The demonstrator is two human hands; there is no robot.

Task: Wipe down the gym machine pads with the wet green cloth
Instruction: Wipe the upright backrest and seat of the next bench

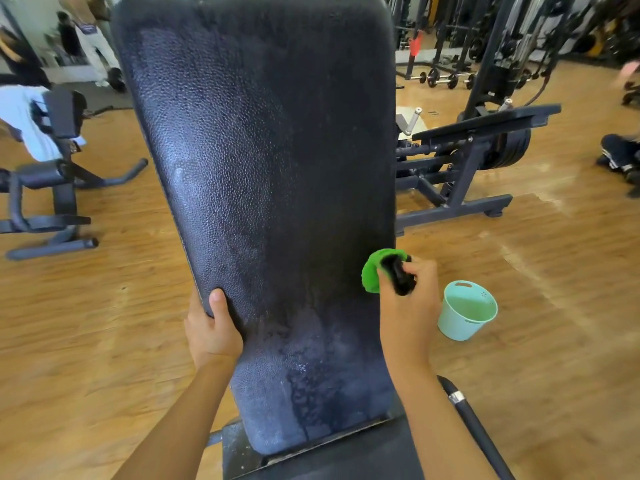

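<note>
A tall black textured back pad (263,161) of a gym bench fills the middle of the view, with damp streaks on its lower part. My left hand (213,327) grips the pad's left edge, thumb on the front face. My right hand (410,299) holds the green cloth (374,271) against the pad's right edge, with a dark part of the cloth bunched in the fingers. The black seat pad (346,455) lies below, at the bottom of the view.
A pale green bucket (465,310) stands on the wooden floor right of the bench. A black bar (474,424) slants at lower right. A plate-loaded machine (467,161) stands behind on the right, another bench (52,174) on the left. People stand far back left.
</note>
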